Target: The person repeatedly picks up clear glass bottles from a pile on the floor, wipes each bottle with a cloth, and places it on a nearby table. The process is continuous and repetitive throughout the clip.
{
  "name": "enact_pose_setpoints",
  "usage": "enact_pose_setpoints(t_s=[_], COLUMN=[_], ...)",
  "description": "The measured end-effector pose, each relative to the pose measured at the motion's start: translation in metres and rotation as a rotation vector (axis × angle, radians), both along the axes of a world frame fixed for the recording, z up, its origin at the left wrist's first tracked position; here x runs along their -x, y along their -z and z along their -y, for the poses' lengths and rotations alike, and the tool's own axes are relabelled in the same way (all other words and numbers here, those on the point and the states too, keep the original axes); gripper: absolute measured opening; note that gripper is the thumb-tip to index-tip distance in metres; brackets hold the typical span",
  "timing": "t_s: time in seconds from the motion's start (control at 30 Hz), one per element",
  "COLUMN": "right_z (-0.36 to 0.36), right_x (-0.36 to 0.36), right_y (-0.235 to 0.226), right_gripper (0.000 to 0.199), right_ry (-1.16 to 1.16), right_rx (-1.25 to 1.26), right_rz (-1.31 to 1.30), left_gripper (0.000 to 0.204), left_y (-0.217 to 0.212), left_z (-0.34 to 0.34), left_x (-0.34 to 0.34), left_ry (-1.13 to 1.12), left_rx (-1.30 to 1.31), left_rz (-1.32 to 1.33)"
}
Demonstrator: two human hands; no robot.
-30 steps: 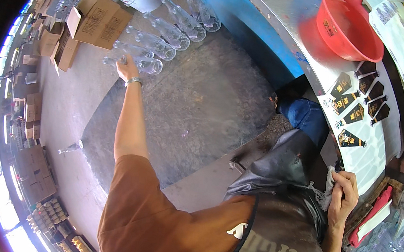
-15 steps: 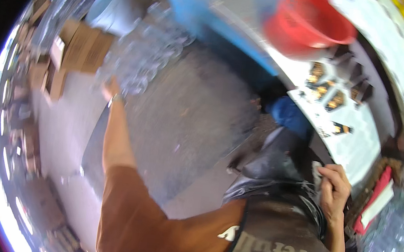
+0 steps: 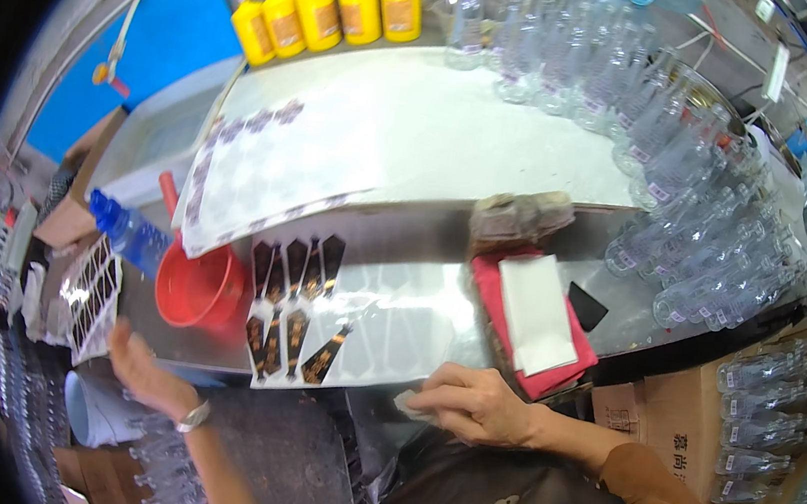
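Left hand (image 3: 147,374), blurred, fingers loosely spread, nearest a red basin (image 3: 189,294). Next, black labels (image 3: 295,338) lie on a white sheet (image 3: 380,348). At the counter's (image 3: 641,303) front edge, a pale rag (image 3: 408,406) is pinched in the right hand (image 3: 477,404). Clear bottles (image 3: 675,175) stand farther right.

Lettered apron (image 3: 455,490), gold-printed black labels (image 3: 295,339), printed carton (image 3: 670,416)

At eight o'clock the left hand (image 3: 147,374) blurs; at six, the right hand (image 3: 473,404) partly hides a pale cloth (image 3: 413,407).
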State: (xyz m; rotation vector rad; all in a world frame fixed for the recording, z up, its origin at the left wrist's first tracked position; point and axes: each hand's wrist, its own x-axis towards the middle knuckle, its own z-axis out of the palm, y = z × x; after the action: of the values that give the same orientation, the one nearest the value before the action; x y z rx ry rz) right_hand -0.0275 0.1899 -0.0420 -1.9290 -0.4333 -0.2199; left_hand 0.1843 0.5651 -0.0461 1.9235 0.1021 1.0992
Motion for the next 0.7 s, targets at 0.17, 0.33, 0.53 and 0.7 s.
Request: enact_pose_setpoints(t_s=[0.17,0.33,0.53,0.7], right_z=[0.063,0.104,0.149,0.167], right_x=[0.03,0.051,0.065,0.072], right_y=[-0.004,0.002,0.021,0.021], right_gripper=[0.031,0.033,0.032,0.032], right_ry=[0.167,0.248,0.339,0.344], right_rx=[-0.085,-0.197,-0.226,-0.319], right_rz=[0.028,0.07,0.062,0.055], left_gripper=[0.038,0.053,0.067,0.056], left_y=[-0.072,-0.121,-0.133,-0.119], left_z=[0.28,0.492,0.618,0.622], left_x=[-0.064,-0.124,-0.181,-0.178], left_ry=[0.818,0.998,0.879,0.686], left_rx=[-0.126,-0.158,-0.067,0.035], left_rz=[0.082,0.209,-0.003,-0.018])
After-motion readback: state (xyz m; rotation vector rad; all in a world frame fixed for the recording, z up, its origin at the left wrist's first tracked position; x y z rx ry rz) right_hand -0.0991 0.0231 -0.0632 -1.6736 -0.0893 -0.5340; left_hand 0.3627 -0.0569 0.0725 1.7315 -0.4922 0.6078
